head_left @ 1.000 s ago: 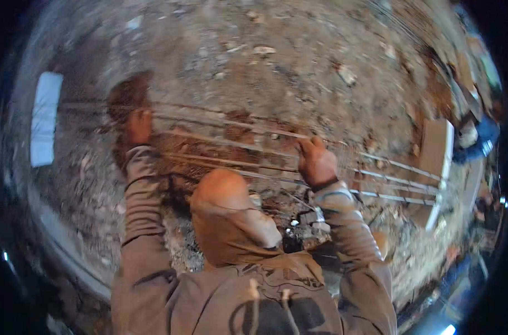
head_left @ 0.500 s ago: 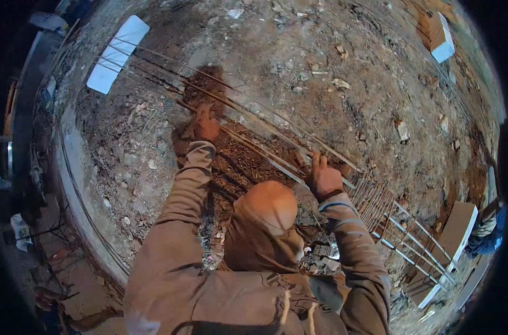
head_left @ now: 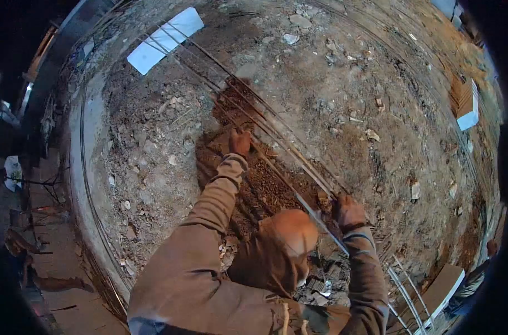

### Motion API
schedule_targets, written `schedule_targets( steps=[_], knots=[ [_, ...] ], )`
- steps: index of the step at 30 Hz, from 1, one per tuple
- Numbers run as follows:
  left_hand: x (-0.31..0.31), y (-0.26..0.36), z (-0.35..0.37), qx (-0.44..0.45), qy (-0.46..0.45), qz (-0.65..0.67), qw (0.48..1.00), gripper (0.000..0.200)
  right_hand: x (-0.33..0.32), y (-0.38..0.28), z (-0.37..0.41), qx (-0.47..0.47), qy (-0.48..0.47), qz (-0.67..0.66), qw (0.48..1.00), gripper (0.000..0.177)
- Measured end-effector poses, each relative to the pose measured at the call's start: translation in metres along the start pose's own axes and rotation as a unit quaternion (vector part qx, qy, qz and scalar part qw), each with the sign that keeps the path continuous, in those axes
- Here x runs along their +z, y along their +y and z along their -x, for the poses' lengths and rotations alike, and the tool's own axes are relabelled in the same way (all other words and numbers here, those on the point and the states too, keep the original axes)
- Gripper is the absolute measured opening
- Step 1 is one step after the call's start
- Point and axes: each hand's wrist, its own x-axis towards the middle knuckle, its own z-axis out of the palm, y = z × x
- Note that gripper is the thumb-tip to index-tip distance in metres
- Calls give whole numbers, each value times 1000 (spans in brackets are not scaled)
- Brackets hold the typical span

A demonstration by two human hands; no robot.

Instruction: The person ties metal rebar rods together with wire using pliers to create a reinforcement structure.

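Several long thin steel rods (head_left: 276, 134) run diagonally from upper left to lower right above the soil. My left hand (head_left: 240, 142) is closed round the nearest rod, over a patch of dark loose earth. Farther along to the right, my right hand (head_left: 350, 211) is closed at the rods, its fingertips partly hidden. The lower rod ends (head_left: 407, 293) show beyond my right forearm. Their upper ends lie across a white block (head_left: 165, 40).
My bent knee (head_left: 290, 237) is between my arms. A pale block (head_left: 441, 293) supports the lower rod ends, beside a person's clothing (head_left: 471, 287). Another block (head_left: 468, 106) stands at far right. Rubble covers the ground; a concrete edge (head_left: 89, 167) curves along the left.
The view has turned, shifting the scene right and down. My fingers, more extended before, are now curled at the rods. The bundle of wire ties or rings by my right hand is now mostly hidden.
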Motion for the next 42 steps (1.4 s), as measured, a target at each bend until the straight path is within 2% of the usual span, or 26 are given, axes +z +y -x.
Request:
schedule_targets(
  steps=[2,3,4,5,6,7,8,10,14,15,18,19,22,26,27,28,30,31,32,33,35,36,38,39,40,42],
  knots=[
    [-10,79,38,-78,-168,128,974,21,25,16,3,9,-29,45,999,34],
    [-18,63,22,-75,-215,229,946,15,23,16,5,-7,-11,33,999,35],
    [-22,62,17,-67,-208,231,948,15,25,17,5,-25,4,20,999,37],
    [-26,58,21,-125,-211,230,942,22,56,30,-2,109,-100,-71,986,43],
    [-24,56,26,-183,-216,229,931,32,41,23,0,107,-102,-70,987,43],
    [-19,164,60,-230,-212,184,932,23,12,13,1,118,-106,-97,983,43],
    [-14,163,61,-224,-209,190,933,23,-7,8,-5,124,-107,-123,979,43],
    [-14,163,62,-300,-136,361,872,25,0,8,-7,107,-87,-94,986,42],
    [-20,187,64,-308,-142,431,836,36,27,14,2,63,-31,-60,996,44],
    [-10,199,68,-281,-120,396,866,40,18,18,3,16,-8,-74,997,48],
    [-7,203,63,-332,-78,334,879,42,13,17,0,66,-44,-1,997,49],
    [-9,196,61,-343,-84,342,871,46,12,18,1,28,-1,24,999,41],
    [-9,196,62,-335,-74,261,902,44,-8,8,6,34,-17,17,999,40],
    [-4,158,64,-339,-58,195,919,44,48,27,0,31,75,-32,996,27],
    [-2,141,61,-351,-59,184,916,42,36,20,-2,13,155,33,987,22],
    [0,123,57,-355,-60,182,915,42,28,18,-2,15,151,33,988,22],
    [-1,97,44,-338,-78,109,932,43,18,13,-2,42,67,-66,995,23],
    [-18,36,11,-363,-157,71,916,52,21,12,-1,40,65,-68,995,23],
    [-20,67,18,-362,-155,71,917,52,24,12,-1,40,69,-70,994,23],
    [-8,98,48,-267,-80,48,959,58,27,13,-3,41,77,-71,994,23],
    [7,170,81,-69,68,3,995,71,26,14,-4,40,84,-65,993,24],
    [14,145,68,-69,65,4,995,71,27,15,-2,39,88,-60,994,24],
    [25,79,37,144,-30,-89,985,81,49,26,-1,49,92,-33,994,26],
    [31,155,71,49,-42,-104,992,86,43,26,0,32,93,-52,994,26],
    [42,164,71,53,-42,-103,992,86,40,25,-1,15,94,-73,993,26],
    [59,178,56,-232,-70,-44,969,83,51,24,4,41,83,-66,994,24]
  ],
)
